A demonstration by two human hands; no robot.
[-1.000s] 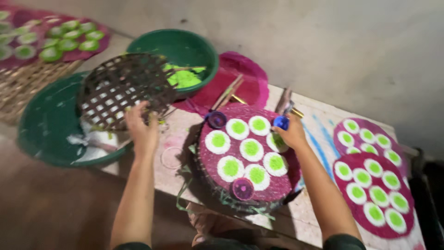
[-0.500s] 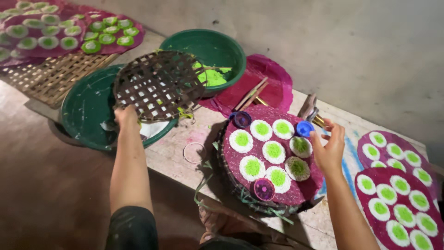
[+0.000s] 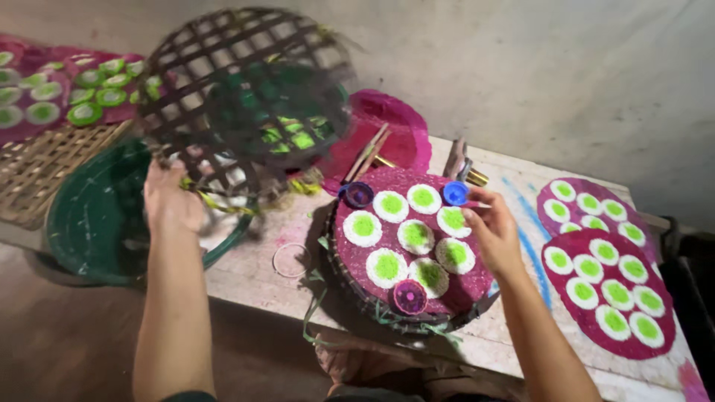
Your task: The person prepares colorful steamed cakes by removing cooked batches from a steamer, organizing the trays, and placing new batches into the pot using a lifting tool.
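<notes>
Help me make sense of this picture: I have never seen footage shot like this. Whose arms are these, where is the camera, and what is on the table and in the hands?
The camera sits on a person's head and looks down, so both bare arms are that person's own. No machine is involved.

The left hand holds a round woven lattice tray lifted into the air; it looks blurred. Under it stand a dark green basin and a green bowl.

The right hand rests at the edge of a round tray covered by a magenta mat, near a blue cap. On the mat lie white cakes with green centres.

Further right on the wooden table lie two more magenta mats with the same cakes. At far left, others rest on a bamboo rack.
</notes>
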